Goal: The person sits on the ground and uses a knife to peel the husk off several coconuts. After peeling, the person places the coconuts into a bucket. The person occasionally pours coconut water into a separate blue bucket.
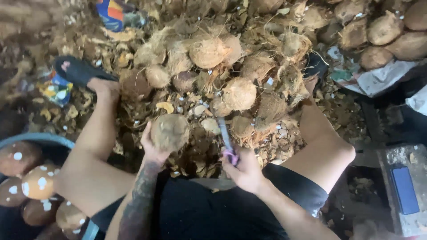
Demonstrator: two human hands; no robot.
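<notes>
My left hand (pixel 152 150) grips a round brown coconut (pixel 170 131) from below, held up between my knees. My right hand (pixel 243 171) is closed around the pink handle of a knife (pixel 226 138), whose grey blade points away from me, just right of the coconut and apart from it. Beyond both hands lies a heap of husked, fibrous coconuts (pixel 222 66). I sit with my legs spread, and my feet in black sandals rest at the edge of the heap.
A blue tub (pixel 42 138) at the lower left holds several peeled brown coconuts. More coconuts (pixel 387 31) are stacked at the top right. A grey scale (pixel 405 189) sits at the lower right. Shell chips and husk litter the ground.
</notes>
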